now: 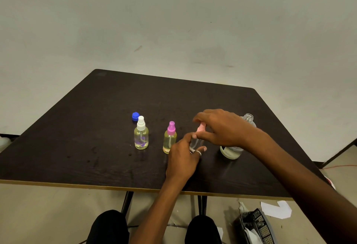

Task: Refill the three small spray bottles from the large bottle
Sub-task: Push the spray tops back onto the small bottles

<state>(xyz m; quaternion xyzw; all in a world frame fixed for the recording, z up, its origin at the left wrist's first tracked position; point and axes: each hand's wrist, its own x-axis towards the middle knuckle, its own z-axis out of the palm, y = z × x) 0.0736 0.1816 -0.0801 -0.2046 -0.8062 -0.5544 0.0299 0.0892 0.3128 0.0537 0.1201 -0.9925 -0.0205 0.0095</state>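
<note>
My left hand (183, 159) grips the clear spray bottle (196, 143) low, probably light and slick, while my right hand (222, 128) pinches its pink pump (201, 128).

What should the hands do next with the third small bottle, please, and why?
Probably twist the pink spray top off: the right hand pinches it, the left hand grips the third small bottle, which looks clear, and the large bottle stands open.

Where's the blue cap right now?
Head view: the blue cap lies on the table's left half, just behind the white-topped spray bottle.
</note>
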